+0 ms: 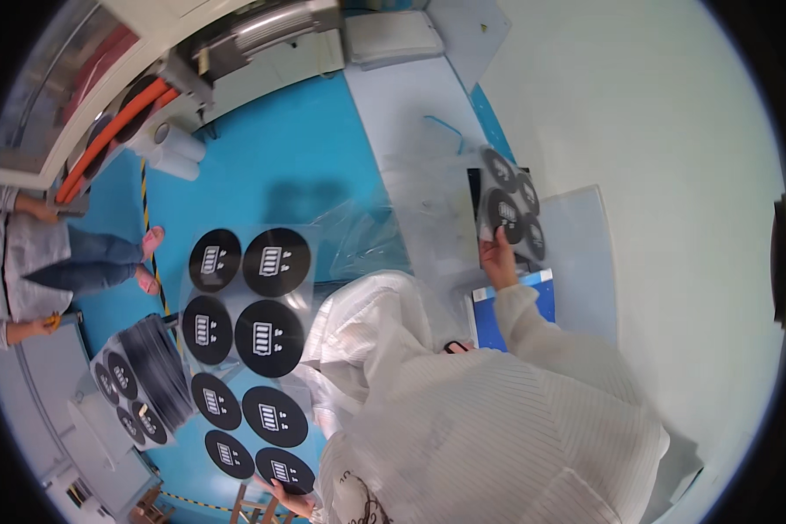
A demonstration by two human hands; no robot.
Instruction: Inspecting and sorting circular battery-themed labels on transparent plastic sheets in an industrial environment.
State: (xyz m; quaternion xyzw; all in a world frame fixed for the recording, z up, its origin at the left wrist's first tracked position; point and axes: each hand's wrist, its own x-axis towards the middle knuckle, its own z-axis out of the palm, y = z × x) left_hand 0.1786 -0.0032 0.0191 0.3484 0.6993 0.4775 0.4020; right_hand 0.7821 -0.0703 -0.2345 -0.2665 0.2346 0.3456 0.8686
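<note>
A large clear sheet with several round black stickers (271, 336), each bearing a white battery-like icon, hangs on the left. My left hand (286, 499) grips its lower edge, with the fingers partly behind the sheet. Off to the right, my right hand (496, 262) pinches the near edge of a smaller sheet of the same black round stickers (504, 214). That sheet is tilted beside the wall, over the white bench. Whether it is one sheet or several together, I cannot tell.
A stack of similar sheets (140, 384) stands at the left. Crumpled clear film (367, 240) lies near the white bench (410, 113). A blue box (533, 297) sits below my right hand. Another person (35, 262) stands at far left, near white rolls (175, 150) and a machine with an orange roller (113, 131).
</note>
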